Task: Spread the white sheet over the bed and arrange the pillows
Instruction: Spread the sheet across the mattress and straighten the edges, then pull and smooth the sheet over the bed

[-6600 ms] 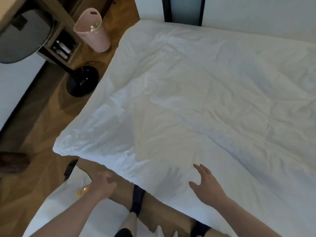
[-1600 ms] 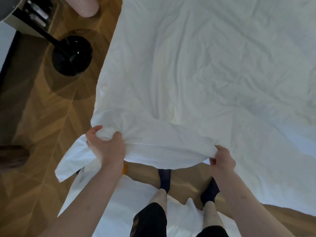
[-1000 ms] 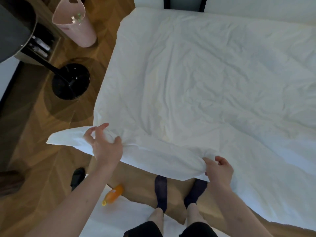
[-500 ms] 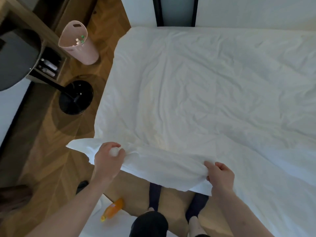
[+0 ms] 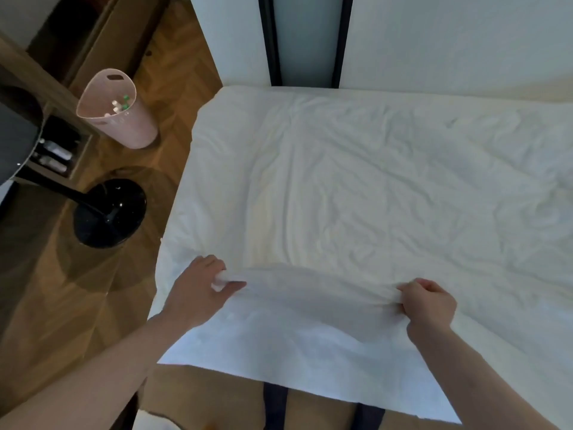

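Gripping the white sheet (image 5: 356,187) near its front edge, left hand (image 5: 198,293) and right hand (image 5: 429,302) each pinching a fold

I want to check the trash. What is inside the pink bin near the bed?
Inside the pink bin, a few small pieces show near the rim, some white and some green. What they are is too small to tell. The bin's wall hides everything deeper down.
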Demonstrator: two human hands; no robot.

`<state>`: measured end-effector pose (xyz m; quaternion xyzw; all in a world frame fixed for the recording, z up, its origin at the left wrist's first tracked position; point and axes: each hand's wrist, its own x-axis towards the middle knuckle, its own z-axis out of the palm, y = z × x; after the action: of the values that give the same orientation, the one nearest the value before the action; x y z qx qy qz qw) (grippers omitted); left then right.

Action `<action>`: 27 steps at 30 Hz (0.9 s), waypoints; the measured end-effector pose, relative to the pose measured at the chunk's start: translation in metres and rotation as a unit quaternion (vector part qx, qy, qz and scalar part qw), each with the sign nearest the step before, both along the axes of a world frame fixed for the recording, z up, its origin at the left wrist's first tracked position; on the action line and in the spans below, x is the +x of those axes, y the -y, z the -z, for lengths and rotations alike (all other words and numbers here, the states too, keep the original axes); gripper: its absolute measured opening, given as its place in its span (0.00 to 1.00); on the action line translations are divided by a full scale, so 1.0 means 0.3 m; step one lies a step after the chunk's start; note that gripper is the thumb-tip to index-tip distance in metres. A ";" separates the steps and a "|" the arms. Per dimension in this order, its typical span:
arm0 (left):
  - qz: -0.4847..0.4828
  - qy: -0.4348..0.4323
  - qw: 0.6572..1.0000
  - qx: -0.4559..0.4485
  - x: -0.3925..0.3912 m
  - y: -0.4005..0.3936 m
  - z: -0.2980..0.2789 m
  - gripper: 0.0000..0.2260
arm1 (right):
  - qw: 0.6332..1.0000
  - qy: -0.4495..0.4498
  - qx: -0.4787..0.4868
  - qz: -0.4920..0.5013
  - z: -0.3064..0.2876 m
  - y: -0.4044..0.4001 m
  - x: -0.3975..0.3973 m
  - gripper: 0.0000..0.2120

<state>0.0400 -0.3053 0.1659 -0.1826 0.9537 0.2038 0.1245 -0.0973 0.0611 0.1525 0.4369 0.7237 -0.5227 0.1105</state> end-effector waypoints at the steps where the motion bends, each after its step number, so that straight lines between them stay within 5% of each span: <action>1: -0.002 -0.021 1.000 -0.009 -0.067 0.027 -0.022 0.24 | 1.000 -0.016 0.015 -0.013 -0.032 0.029 -0.074 0.08; 8: -0.026 -0.082 0.991 -0.101 -0.707 0.218 -0.263 0.37 | 0.957 -0.154 0.172 -0.176 -0.342 0.254 -0.777 0.07; 13: -0.099 -0.048 0.987 -0.115 -1.001 0.276 -0.337 0.40 | 0.935 -0.215 0.035 -0.280 -0.501 0.464 -1.007 0.26; 18: 0.079 0.050 0.991 -0.093 -0.806 0.091 -0.117 0.32 | 0.866 -0.228 0.099 -0.434 -0.305 0.471 -0.660 0.24; 20: 0.143 0.112 0.981 -0.061 -0.639 -0.014 0.006 0.27 | 0.849 -0.161 0.110 -0.491 -0.146 0.366 -0.448 0.24; 24: 0.173 0.198 0.965 -0.005 -0.381 -0.195 0.162 0.26 | 0.873 0.056 0.096 -0.475 0.090 0.070 -0.063 0.26; 27: 0.177 0.221 0.959 0.018 -0.316 -0.312 0.195 0.25 | 0.903 0.130 0.095 -0.399 0.151 -0.163 0.152 0.26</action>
<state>-0.0549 -0.2116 0.1074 -0.0492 0.9155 0.1505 0.3698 -0.0517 0.1101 0.1073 0.1845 0.8626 -0.3025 0.3611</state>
